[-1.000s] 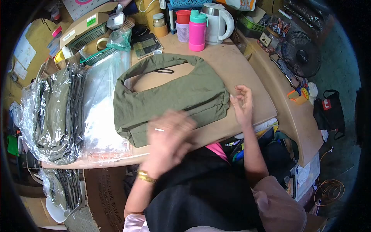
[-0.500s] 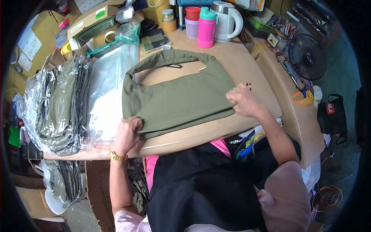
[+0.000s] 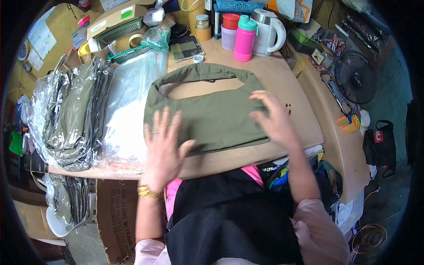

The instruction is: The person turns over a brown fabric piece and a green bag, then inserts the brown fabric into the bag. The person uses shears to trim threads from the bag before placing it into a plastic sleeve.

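An olive-green shoulder bag (image 3: 212, 117) lies flat on the tan table (image 3: 282, 84), its strap arched toward the back. Over its left part is my left hand (image 3: 165, 145), fingers spread, with a ring on one finger and a gold watch at the wrist. My right hand (image 3: 274, 118) is at the bag's right side, thumb and fingers apart, holding nothing. Left of the bag, clear plastic sleeves (image 3: 126, 110) lie in a flat stack. Beyond them is a pile of olive bags wrapped in clear plastic (image 3: 73, 115).
A pink bottle (image 3: 244, 39) and a white kettle (image 3: 266, 33) stand at the back. Behind the sleeves is a green basket (image 3: 128, 55) with tape. To the right are a black fan (image 3: 354, 75) and a black pouch (image 3: 379, 141); a cardboard box (image 3: 115, 221) stands below the table.
Both hands have let go of the bag's lower corners and opened. The left has moved up over the fabric, the right slightly up its side. The bag's lower edge now lies flatter.
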Demonstrator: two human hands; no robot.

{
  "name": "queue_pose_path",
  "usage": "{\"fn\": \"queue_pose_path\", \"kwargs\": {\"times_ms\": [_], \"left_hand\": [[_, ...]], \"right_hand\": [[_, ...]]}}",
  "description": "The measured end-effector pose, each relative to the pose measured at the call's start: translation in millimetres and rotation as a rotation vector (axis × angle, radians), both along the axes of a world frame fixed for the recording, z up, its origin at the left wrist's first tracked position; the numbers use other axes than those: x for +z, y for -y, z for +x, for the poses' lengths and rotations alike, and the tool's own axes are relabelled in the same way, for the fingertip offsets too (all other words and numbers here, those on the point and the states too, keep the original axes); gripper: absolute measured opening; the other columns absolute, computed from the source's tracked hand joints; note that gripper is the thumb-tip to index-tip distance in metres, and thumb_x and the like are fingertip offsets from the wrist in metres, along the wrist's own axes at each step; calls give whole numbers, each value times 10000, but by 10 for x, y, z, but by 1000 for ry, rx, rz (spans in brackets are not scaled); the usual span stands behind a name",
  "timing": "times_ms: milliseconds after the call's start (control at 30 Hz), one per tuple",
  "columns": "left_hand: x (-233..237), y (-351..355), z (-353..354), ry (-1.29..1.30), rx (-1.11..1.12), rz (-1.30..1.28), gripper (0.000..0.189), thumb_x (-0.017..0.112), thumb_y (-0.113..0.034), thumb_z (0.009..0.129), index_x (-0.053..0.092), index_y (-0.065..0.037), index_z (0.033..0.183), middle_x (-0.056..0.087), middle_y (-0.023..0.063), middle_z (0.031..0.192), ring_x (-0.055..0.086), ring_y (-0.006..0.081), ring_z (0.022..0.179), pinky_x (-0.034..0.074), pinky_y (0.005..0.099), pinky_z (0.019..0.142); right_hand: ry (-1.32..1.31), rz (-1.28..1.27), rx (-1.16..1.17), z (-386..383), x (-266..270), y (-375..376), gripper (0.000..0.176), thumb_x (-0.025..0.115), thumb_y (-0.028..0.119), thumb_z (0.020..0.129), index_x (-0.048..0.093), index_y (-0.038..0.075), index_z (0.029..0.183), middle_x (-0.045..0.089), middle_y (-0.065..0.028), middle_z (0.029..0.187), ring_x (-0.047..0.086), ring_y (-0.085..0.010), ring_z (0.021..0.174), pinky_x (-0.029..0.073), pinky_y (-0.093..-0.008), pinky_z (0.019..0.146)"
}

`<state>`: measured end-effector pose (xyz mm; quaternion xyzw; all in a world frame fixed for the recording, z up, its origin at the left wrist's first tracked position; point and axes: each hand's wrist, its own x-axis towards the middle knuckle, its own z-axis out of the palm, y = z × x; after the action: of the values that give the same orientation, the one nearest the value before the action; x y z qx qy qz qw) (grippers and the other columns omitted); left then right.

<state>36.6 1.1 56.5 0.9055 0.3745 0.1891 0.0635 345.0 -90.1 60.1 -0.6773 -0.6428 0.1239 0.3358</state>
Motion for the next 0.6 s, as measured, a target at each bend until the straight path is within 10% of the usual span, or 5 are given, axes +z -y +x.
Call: {"fn": "queue_pose_path", "kwargs": {"times_ms": [233, 600], "left_hand": [[-771, -470, 265, -98, 204, -18, 710, 433, -525, 1012, 277, -124, 1577, 226, 157, 1644, 180, 375, 1520, 65, 638, 1196], [-738, -79, 52, -160, 188, -177, 773, 503, -562, 966, 337, -76, 1545, 286, 185, 1616, 219, 384, 1507, 70, 627, 1196]], "right_hand": [[518, -88, -155, -146, -813, -292, 716, 518, 598, 943, 392, 198, 1523, 252, -182, 1615, 147, -413, 1509, 55, -707, 1162], [494, -259, -49, -241, -698, 80, 741, 531, 614, 928, 403, 193, 1524, 266, -193, 1606, 180, -424, 1494, 107, -702, 1152]]}}
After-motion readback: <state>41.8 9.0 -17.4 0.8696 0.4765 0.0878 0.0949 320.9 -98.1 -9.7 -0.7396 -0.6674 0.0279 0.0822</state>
